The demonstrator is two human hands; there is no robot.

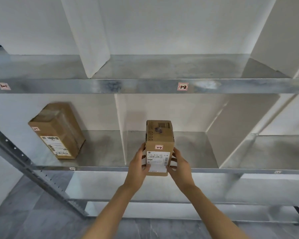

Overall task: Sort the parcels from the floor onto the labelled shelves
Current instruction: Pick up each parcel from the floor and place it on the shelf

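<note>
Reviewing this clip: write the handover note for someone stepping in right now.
Left hand and right hand each grip a side of the parcel tagged 2-2, at the front edge of the centre bay of the middle shelf.
Done: another parcel sits in the bay to its left.
Left: push the held parcel in and release; this bay's label is hidden, so check it.

Print on the left parcel is too blurred to read.

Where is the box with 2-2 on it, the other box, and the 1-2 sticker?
parcel marked 2-2 (160, 138), head view, bare cardboard above its sticker.
other parcel (59, 133), head view, middle of its cardboard.
1-2 shelf label (182, 86), head view, centre of the sticker.
</note>
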